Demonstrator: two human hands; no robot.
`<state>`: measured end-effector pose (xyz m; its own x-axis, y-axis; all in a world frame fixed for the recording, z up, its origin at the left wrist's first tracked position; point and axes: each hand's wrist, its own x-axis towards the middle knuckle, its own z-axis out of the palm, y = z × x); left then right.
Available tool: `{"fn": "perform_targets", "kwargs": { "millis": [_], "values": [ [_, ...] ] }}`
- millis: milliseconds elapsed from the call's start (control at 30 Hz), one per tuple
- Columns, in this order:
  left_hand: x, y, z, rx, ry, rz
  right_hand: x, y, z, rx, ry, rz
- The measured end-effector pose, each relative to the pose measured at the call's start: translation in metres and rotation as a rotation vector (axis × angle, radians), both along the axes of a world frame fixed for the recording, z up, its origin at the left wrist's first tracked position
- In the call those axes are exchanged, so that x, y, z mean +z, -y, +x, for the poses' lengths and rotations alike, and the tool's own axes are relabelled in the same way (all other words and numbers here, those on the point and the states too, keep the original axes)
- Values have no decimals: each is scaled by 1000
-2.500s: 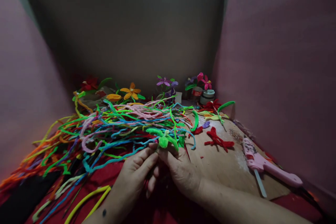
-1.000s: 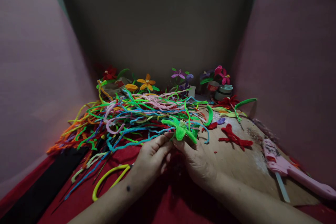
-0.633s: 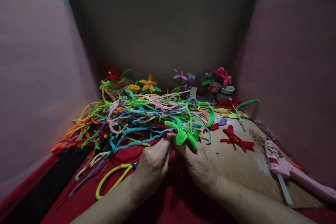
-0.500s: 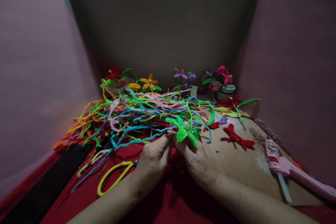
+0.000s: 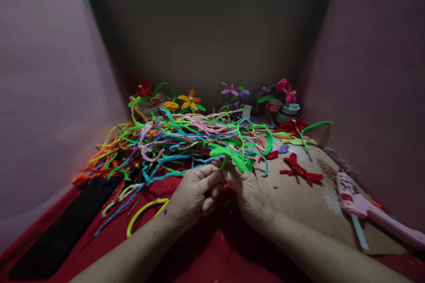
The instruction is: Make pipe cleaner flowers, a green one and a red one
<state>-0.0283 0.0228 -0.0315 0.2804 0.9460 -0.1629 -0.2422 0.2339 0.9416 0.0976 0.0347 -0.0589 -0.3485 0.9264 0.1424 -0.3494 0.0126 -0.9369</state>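
Evidently the grip is kept low: the left hand [image 5: 195, 192] and the right hand [image 5: 250, 203] meet at the base of a bright green, fuzzy, long-petalled flower [image 5: 236, 159], probably so the soft petals stay uncrushed above the fingertips. The left thumb and forefinger are pinched together on the base, with no gap visible between them, while the other left fingers curl loosely underneath. The right thumb presses from the other side; the remaining right fingers are mostly hidden, so how far they curl cannot be told.

The flower sits in front of a tangled heap of multicoloured fuzzy stems [image 5: 199, 124], seemingly massed there to lie within reach. A pink plastic glue gun [image 5: 361, 208] with a pale, translucent stick rests on a flat brown board [image 5: 299, 216], perhaps to keep glue off the dark red cloth [image 5: 212, 256]. Nearby on the board lies a red, velvety, branching piece [image 5: 300, 170]. A smooth yellow loop handle [image 5: 143, 207] shows beside the left forearm, partly covered by it.

Texture varies: the heap's strands are thin, kinked and woolly, whereas the held petals are broad, plush and tapered around a pale, knobbly centre.
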Motion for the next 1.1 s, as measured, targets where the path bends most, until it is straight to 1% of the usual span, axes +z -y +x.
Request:
{"fn": "perform_targets", "kwargs": {
  "millis": [67,167,233,300,400,467,533,633,767,867,967,1100],
  "values": [
    [-2,-2,-2,-44,95,-77,-1,-1,0,-4,-46,-23],
    [-4,-4,-6,-116,184,-156,3,-2,1,-25,-103,9],
    [-4,-6,-8,-156,202,-175,6,-1,0,-41,-132,31],
    [-3,-6,-9,-172,177,-161,7,0,0,-43,-175,12],
    [-1,-5,-7,-126,54,-61,4,1,-2,11,-212,-107],
    [0,-4,-5,-82,-77,28,1,2,-3,52,-191,-182],
    [0,-3,-3,-52,-202,91,1,3,-3,60,-158,-219],
    [-1,-3,-1,2,-361,158,5,4,-3,6,-134,-210],
    [-7,0,1,143,-549,325,10,5,-4,-100,-143,-147],
    [-10,2,2,203,-600,402,12,6,-4,-139,-125,-135],
    [-10,2,3,221,-579,440,14,7,-2,-150,-91,-133],
    [-10,1,2,228,-547,519,12,6,-2,-233,-35,-149]
  ]
}}
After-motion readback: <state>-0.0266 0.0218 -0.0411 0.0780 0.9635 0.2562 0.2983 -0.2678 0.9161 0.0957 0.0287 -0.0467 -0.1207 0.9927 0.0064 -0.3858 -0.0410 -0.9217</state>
